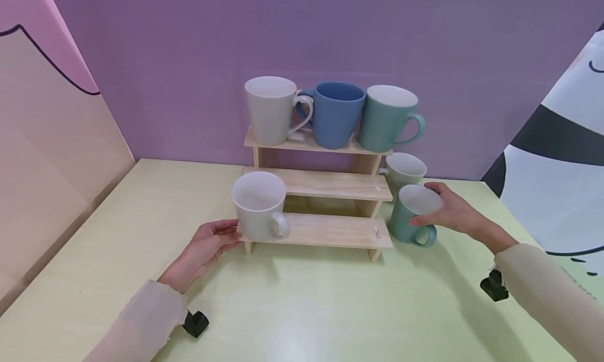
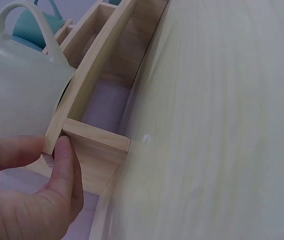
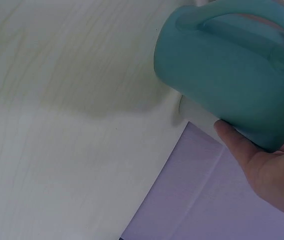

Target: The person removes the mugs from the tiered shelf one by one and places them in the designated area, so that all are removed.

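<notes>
A three-step wooden stand [image 1: 325, 184] is at the middle of the table. My left hand [image 1: 209, 249] pinches the left end of its lowest board between thumb and fingers, as the left wrist view shows close up. Right beside those fingers, a white mug [image 1: 258, 205] stands on that board, handle to the right. At the stand's right side, my right hand [image 1: 453, 210] grips a green mug [image 1: 401, 220] near its rim, with the handle toward the front. In the right wrist view the thumb and palm lie along the mug's side [image 3: 226, 75].
On the top step stand a white mug [image 1: 269, 110], a blue mug [image 1: 336, 116] and another green mug [image 1: 387, 118]. One more white mug [image 1: 406, 168] is behind the held one, partly hidden. A purple wall [image 1: 189, 89] closes off the table's back edge.
</notes>
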`<state>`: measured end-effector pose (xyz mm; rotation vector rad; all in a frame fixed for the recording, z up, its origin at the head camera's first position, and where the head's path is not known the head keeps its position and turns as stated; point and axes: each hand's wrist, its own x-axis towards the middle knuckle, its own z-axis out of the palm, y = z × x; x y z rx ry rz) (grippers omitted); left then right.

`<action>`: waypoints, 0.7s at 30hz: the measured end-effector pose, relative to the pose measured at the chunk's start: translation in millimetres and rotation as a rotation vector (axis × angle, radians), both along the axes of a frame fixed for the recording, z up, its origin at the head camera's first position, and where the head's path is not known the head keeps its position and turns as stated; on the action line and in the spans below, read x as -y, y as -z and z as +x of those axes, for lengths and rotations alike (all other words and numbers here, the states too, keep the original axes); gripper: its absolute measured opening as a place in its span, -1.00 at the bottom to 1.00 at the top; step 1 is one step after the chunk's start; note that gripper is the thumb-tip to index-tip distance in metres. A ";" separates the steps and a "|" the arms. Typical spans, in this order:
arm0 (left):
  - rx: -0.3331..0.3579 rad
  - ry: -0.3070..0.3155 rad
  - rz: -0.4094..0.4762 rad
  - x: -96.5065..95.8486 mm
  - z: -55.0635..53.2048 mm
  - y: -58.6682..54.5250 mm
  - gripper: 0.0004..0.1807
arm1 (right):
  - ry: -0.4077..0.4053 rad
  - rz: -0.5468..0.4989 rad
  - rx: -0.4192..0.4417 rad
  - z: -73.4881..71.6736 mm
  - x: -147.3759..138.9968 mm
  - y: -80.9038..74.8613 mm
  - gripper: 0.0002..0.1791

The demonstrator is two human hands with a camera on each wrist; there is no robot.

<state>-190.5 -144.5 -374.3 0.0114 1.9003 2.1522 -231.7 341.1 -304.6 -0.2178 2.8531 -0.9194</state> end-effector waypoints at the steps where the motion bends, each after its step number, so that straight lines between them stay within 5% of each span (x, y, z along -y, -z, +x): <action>1: 0.001 0.000 0.000 0.1 -0.1 0.0 -0.45 | -0.001 -0.001 0.002 -0.2 0.3 -0.2 0.06; 21: 0.005 0.018 0.012 0.9 0.2 -0.2 -0.45 | -0.029 0.027 0.017 -1.6 -0.5 -6.9 0.10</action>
